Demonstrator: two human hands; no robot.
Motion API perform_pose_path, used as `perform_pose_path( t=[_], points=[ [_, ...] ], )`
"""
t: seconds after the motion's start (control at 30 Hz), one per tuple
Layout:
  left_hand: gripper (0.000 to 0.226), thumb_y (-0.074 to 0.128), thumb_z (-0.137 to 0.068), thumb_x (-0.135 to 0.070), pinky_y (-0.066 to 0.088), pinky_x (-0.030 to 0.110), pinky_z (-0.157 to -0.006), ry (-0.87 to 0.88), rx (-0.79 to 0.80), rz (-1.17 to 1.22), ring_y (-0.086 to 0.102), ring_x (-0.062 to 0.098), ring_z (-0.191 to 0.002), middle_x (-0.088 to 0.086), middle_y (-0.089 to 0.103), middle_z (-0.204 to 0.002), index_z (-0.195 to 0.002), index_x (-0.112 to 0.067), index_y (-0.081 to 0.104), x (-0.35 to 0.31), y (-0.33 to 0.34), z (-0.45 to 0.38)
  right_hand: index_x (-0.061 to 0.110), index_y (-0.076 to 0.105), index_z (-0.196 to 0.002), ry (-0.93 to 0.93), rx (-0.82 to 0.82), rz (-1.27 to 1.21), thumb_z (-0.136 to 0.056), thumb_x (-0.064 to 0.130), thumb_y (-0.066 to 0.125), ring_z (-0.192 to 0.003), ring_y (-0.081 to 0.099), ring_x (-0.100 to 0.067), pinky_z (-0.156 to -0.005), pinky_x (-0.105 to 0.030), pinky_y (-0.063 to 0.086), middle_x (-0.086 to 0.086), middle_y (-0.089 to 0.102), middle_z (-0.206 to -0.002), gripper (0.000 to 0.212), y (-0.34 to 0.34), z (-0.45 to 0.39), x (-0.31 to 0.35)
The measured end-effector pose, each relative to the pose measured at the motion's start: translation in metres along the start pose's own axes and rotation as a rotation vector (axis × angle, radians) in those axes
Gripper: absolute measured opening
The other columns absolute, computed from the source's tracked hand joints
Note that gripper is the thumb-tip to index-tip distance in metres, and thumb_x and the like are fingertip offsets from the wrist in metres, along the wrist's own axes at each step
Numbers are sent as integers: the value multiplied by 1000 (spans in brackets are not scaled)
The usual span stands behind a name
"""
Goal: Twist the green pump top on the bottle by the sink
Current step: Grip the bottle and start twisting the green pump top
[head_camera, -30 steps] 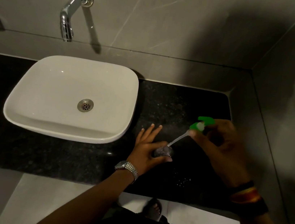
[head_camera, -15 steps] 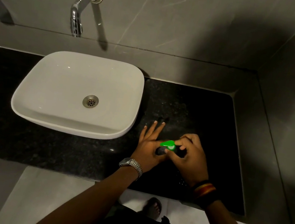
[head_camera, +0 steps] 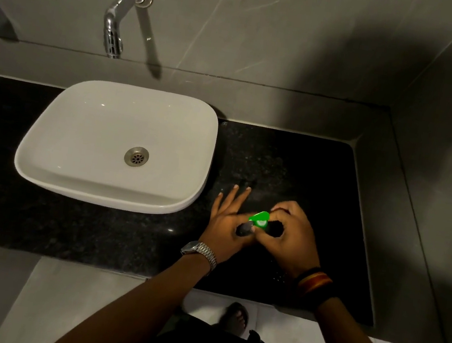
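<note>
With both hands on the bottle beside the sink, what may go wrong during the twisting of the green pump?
1. The left hand holds the bottle with some fingers spread out, so it may turn together with the green pump top.
2. The right hand grips near the nozzle; pressing down might squirt liquid onto the black countertop.
3. The light is dim and the hands hide the neck, so a crooked thread may go unnoticed.

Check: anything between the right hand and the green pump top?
Nothing visible. The right hand is already closed on the green pump top, which sits on the bottle gripped by the left hand.
</note>
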State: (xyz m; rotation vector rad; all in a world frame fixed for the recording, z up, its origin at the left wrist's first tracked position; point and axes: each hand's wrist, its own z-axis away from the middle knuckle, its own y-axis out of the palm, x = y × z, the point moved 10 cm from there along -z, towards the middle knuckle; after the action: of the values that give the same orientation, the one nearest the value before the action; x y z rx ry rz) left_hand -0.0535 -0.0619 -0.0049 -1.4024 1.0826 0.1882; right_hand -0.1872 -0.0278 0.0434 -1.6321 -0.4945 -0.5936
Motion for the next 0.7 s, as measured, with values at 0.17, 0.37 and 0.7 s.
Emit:
perform_pose_path(
  t=[0.17, 0.37, 0.7],
  points=[
    [36, 81, -79, -32, 0, 51, -126, -5, 31, -9, 13, 31, -157, 9, 30, -165, -113, -21, 75, 1, 0, -2, 25, 51, -65, 84, -68, 161, -64, 47, 74, -82, 56, -20, -72, -32, 36, 5, 52, -86, 31, -2, -3, 7],
    [42, 80, -82, -30, -3, 48, -126, -13, 25, -39, 11, 29, -157, 8, 30, -166, -123, -23, 73, 0, 0, 0, 26, 47, -68, 235, -156, 170, -64, 58, 74, -84, 57, -24, -75, -38, 40, 5, 50, -85, 42, 2, 14, -4],
    [50, 61, -82, -61, 3, 54, -125, -29, 22, -37, 14, 26, -157, 4, 33, -165, -122, -34, 71, 4, 3, -1, 20, 74, -108, 34, 19, -112, -81, 33, 77, -122, 50, -15, -105, -33, 42, 2, 55, -132, 31, 2, 12, -8]
  ],
)
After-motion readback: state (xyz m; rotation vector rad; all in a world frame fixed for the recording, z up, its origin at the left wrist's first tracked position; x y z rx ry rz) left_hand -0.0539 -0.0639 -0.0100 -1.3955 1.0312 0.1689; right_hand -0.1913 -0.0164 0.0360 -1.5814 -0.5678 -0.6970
